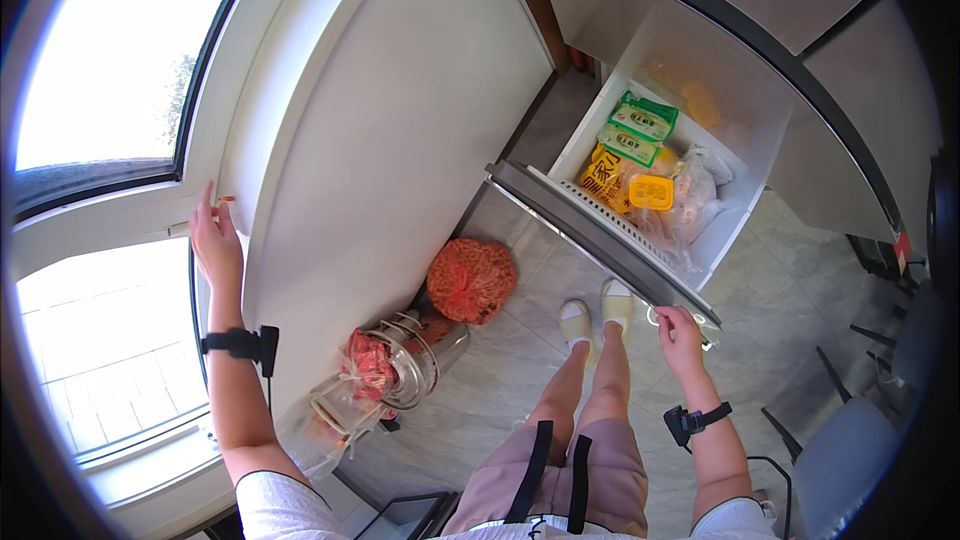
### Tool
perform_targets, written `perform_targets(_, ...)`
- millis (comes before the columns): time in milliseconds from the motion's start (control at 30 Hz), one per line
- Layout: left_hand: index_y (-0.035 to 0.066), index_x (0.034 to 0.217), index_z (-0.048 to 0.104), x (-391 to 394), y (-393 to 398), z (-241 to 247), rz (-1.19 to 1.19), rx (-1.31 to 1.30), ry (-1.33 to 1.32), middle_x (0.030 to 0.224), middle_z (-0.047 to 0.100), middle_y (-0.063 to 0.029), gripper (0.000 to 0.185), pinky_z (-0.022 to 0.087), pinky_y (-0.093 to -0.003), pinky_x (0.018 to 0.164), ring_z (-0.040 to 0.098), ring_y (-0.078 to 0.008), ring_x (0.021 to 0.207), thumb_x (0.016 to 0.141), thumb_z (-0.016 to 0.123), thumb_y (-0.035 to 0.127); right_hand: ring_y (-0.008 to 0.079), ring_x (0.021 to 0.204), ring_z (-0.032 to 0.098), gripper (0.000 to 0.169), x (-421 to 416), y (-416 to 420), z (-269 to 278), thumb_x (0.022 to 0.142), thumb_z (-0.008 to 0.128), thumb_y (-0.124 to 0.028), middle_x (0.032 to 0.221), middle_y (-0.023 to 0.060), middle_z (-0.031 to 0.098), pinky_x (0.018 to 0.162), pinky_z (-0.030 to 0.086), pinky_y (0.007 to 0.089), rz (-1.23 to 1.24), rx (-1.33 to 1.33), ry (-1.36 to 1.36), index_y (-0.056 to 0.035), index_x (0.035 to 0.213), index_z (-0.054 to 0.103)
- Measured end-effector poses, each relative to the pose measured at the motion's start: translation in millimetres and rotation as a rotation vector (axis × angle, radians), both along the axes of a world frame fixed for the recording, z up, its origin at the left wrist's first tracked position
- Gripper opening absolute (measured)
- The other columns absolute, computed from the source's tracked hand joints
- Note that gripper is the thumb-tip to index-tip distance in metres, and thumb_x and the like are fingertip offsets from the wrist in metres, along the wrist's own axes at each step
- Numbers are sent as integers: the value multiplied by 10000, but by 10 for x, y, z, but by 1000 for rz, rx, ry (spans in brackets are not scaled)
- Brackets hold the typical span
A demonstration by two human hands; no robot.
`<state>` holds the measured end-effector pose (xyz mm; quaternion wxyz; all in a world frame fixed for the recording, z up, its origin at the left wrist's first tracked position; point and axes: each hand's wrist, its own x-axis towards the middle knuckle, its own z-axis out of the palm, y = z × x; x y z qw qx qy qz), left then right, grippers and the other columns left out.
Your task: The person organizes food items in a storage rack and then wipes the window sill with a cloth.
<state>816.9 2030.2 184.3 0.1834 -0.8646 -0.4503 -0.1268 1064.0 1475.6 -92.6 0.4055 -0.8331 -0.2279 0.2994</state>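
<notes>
A freezer drawer [592, 116] is pulled out from a grey refrigerator [787, 0], its dark front panel [600, 236] towards me. Inside are two green-and-white food packets [637, 127], a yellow printed bag [604, 176], a small yellow tub [651, 193] and clear plastic bags [694, 191] of food. At the right end of the front panel, my right hand [681, 341] has its fingers curled by the edge; whether they grip it is unclear. My left hand [216, 240] is raised beside the white window frame [161, 221], index finger extended and fingers apart. A small orange-tipped object [226, 199] shows beside those fingers.
A red bag of small pieces [471, 280] lies on the tiled floor [495, 382] by the wall. Nearer stand a clear container with a metal rim [416, 371] and plastic bags [322, 435]. Grey chairs [844, 450] are at the right. My slippered feet are before the drawer.
</notes>
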Motion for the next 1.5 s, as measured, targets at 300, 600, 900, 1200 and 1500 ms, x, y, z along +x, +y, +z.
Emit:
perform_targets(300, 11, 1109, 571, 598, -1852, -722, -468, -315, -175, 1088, 526, -176, 292, 456, -373, 793, 529, -322, 967, 819, 597, 12, 390, 1205, 428, 647, 194, -59, -253, 740, 714, -156, 1301, 202, 453, 1030, 339, 476, -79, -238, -437, -30, 1315, 446)
perform_targets(600, 88, 1359, 416, 1376, -3064, -2279, -641, -923, 58, 1388, 366, -216, 652, 335, -467, 1044, 359, -403, 1276, 770, 688, 150, 367, 1304, 345, 769, 103, -19, -861, 789, 657, -427, 1362, 203, 425, 1123, 190, 493, 63, -479, -365, 6, 1355, 371)
perform_targets(900, 295, 1467, 275, 1872, -3263, -3140, -623, -888, 352, 1551, 107, -165, 950, 159, -511, 1136, 128, -367, 1423, 670, 784, 381, 365, 1150, 486, 562, 259, -59, -793, 872, 562, -422, 1203, 205, 555, 1017, 342, 469, 111, -421, -271, -3, 1242, 509)
perform_targets(1200, 306, 1449, 319, 1878, -3348, -3273, -564, -915, 283, 1556, 83, -167, 904, 240, -484, 1112, 131, -393, 1417, 675, 780, 383, 402, 968, 605, 383, 1797, -4, -1418, 868, 523, -103, 1327, 248, 438, 826, 511, 437, -7, -473, -504, 35, 1224, 493)
perform_targets(1500, 322, 1444, 327, 1872, -3365, -3325, -541, -921, 238, 1561, 81, -154, 901, 321, -456, 1067, 151, -386, 1415, 668, 784, 341, 401, 891, 635, 209, 2017, 385, -2049, 820, 528, -115, 918, 224, 666, 766, 512, 470, -57, -740, -133, -1, 912, 677)
